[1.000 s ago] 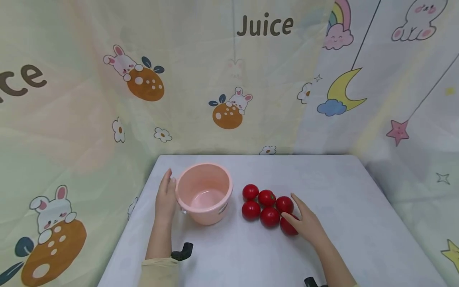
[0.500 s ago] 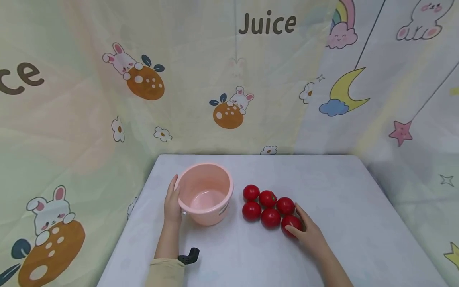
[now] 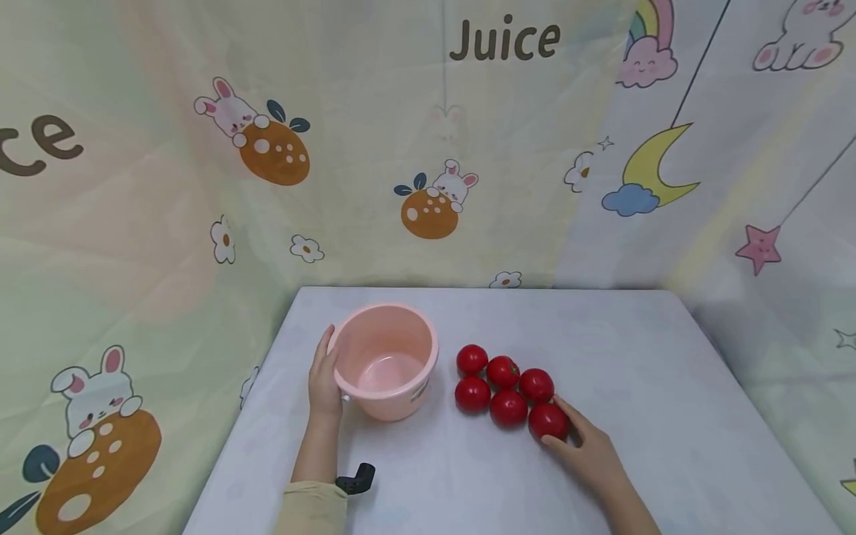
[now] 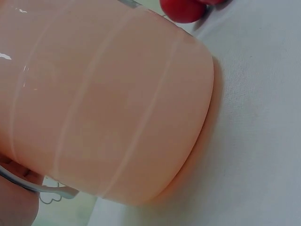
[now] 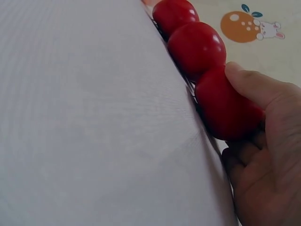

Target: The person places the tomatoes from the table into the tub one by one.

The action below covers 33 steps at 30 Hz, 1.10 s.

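Note:
A pink bucket [image 3: 386, 401] stands upright on the left part of the table. My left hand [image 3: 325, 379] lies against its left side, fingers straight along the wall near the rim. In the left wrist view the bucket [image 4: 117, 94] fills most of the picture, its handle [image 4: 51, 188] hanging across part of the left hand [image 4: 19, 197]. Right of the bucket, several red tomatoes sit close together in two rows. My right hand [image 3: 595, 449] grips the nearest right tomato [image 3: 548, 421]. The right wrist view has the thumb on one side of this tomato [image 5: 225, 108] and curled fingers beneath.
The other tomatoes, among them a front-row one [image 3: 508, 409] and a back-row one [image 3: 536, 386], nearly touch the held one. A white cloth covers the table [image 3: 615, 334]. Printed curtains [image 3: 361, 148] rise behind and at both sides. A black strap piece [image 3: 357, 479] sits at the left wrist.
My left hand has moved right onto the bucket's side. The right hand has moved from over the tomatoes to round the nearest right one, and its fingers have closed in on it.

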{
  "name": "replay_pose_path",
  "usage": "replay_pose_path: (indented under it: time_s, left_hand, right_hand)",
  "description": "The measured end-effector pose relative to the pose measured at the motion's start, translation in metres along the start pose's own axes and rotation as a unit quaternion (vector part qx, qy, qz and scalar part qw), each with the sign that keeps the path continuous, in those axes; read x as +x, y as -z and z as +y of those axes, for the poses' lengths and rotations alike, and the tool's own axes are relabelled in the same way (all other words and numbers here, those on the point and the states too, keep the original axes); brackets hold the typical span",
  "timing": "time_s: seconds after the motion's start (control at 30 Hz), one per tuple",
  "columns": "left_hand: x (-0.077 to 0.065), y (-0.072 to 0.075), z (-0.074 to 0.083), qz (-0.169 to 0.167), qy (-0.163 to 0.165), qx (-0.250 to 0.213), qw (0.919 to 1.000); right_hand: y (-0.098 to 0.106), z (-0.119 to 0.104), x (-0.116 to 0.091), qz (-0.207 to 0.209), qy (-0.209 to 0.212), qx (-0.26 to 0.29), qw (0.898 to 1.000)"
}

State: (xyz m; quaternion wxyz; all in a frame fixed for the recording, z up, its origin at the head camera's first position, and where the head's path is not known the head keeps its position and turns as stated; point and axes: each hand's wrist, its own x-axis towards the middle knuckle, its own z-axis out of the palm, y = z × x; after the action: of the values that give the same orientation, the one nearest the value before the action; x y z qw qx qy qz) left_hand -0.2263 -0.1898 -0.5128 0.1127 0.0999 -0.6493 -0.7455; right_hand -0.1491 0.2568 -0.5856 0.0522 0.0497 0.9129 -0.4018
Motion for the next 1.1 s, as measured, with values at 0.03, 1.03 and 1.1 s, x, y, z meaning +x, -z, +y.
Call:
replay_pose_path:
  time_s: [0.03, 1.03, 1.1]
  left_hand:
    - [0.000, 0.000, 0.000, -0.001, 0.000, 0.000, 1.0000]
    - [0.004, 0.002, -0.005, 0.002, -0.002, -0.007, 1.0000]
    - [0.004, 0.002, -0.006, 0.002, -0.002, -0.003, 1.0000]
  right_hand:
    - [0.000, 0.000, 0.000, -0.003, -0.007, 0.001, 1.000]
    - [0.044, -0.113, 0.050, 0.007, 0.143, 0.062, 0.988]
    - [0.047, -0.129, 0.058, -0.003, 0.162, 0.068, 0.984]
